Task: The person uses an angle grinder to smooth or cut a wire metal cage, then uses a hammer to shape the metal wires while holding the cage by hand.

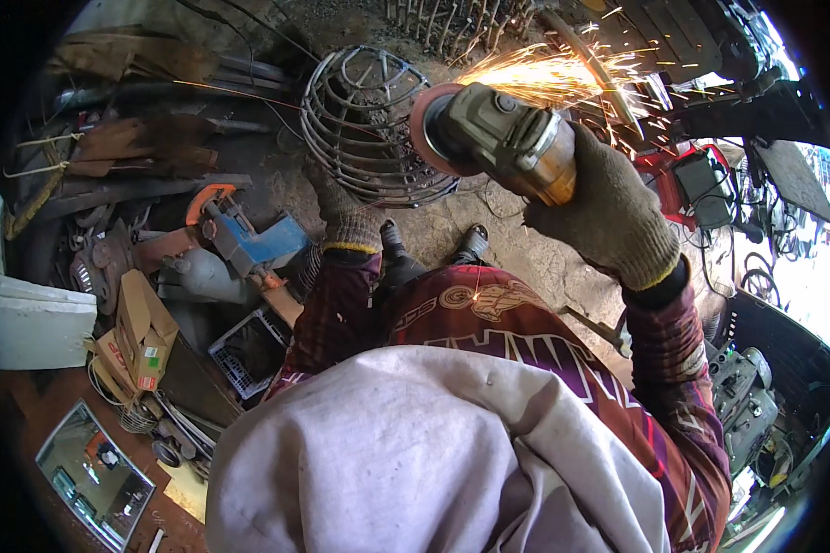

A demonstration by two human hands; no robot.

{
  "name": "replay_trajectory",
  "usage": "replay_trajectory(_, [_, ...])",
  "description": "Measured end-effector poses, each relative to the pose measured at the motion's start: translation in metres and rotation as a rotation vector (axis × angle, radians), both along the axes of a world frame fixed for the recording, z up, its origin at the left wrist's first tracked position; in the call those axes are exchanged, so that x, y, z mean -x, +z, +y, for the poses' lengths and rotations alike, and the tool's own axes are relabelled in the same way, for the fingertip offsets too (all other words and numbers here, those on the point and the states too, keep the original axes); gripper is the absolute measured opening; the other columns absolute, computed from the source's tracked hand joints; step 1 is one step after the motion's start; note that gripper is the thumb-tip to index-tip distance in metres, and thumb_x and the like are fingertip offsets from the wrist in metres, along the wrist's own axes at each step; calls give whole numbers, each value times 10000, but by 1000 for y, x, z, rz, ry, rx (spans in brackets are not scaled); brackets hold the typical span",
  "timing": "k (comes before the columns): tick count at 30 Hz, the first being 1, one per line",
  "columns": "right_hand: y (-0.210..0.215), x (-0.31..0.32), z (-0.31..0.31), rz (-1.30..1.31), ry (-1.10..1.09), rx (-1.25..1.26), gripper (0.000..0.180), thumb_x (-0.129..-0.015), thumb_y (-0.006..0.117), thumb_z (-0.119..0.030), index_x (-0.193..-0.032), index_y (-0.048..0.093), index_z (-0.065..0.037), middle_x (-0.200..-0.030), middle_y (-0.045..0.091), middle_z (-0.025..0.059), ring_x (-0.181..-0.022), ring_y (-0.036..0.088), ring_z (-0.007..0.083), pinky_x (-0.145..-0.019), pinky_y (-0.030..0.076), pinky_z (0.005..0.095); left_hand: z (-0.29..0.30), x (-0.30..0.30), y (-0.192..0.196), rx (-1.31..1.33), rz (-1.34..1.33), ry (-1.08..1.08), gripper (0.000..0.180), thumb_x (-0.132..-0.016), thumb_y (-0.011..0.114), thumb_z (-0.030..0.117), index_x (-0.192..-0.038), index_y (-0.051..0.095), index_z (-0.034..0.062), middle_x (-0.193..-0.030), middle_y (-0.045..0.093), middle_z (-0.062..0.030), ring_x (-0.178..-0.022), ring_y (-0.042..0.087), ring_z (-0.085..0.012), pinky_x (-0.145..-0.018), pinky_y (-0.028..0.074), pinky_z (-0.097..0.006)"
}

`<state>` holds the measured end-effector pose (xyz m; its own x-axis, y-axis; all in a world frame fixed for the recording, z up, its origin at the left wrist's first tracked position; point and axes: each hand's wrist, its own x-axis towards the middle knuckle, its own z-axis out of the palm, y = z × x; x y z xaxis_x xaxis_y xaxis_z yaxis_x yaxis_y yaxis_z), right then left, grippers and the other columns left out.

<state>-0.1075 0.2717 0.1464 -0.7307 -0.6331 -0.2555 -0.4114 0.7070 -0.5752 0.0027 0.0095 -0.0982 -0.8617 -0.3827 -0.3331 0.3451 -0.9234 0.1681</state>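
Observation:
An angle grinder [512, 134] with a reddish disc [433, 129] is gripped in my gloved right hand [613, 217], its fingers wrapped around the body. The disc meets the right side of a round cage-like basket [378, 175] made of bent metal rods. Bright sparks [549, 78] stream from the disc toward the far right. Against the basket's near left side, my gloved left hand [346, 217] holds the rods; its fingertips are partly hidden. The basket leans tilted above the floor, in front of my feet.
At left stand a blue machine with an orange guard [258, 244], a grey rounded container [207, 275], a cardboard box [138, 336] and a plastic crate [247, 355]. Upright rods [452, 23] lie beyond the basket. A red and dark machine [696, 184] with cables is at right.

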Motion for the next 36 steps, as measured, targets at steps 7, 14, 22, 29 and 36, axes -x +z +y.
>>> replay_trajectory(7, [2, 18, -20, 38, 43, 11, 723, -699, 852, -150, -1336, 535, -20, -1168, 698, 199, -1098, 691, 343, -948, 550, 407, 6, 2, 13, 90, -146, 2, 766, -981, 422, 684, -1541, 423, 161, -1587, 412, -143, -1393, 445, -407, -1134, 381, -624])
replay_trajectory(14, [-15, 6, 21, -35, -42, 29, 728, -686, 893, -241, -1285, 550, -12, -1114, 704, 221, -1046, 694, 402, -886, 565, 443, 12, 7, 33, 163, -251, -49, 769, -980, 418, 688, -1545, 415, 167, -1593, 404, -138, -1394, 445, -405, -1134, 377, -623])
replay_trajectory(22, [-30, -10, 26, -90, -129, 98, 718, -695, 877, -275, -1287, 551, -31, -1114, 709, 214, -1047, 695, 404, -891, 562, 451, 5, 2, 10, 170, -224, -38, 754, -978, 437, 675, -1521, 447, 153, -1574, 430, -147, -1389, 453, -402, -1129, 389, -618])
replay_trajectory(29, [-25, -10, 2, 8, -106, 78, 719, -701, 863, -296, -1282, 554, -5, -1104, 699, 232, -1050, 683, 414, -883, 566, 458, -11, 6, -19, 158, -97, -38, 725, -977, 471, 644, -1507, 471, 150, -1567, 432, -171, -1394, 446, -420, -1114, 397, -645])
replay_trajectory(36, [-10, 12, -5, 8, 65, 133, 629, -731, 849, -138, -1287, 582, -18, -1142, 711, 187, -1060, 703, 328, -923, 560, 390, 13, 5, 25, 184, -155, -64, 653, -1022, 415, 601, -1494, 456, 151, -1521, 496, -126, -1313, 524, -360, -1089, 453, -553])
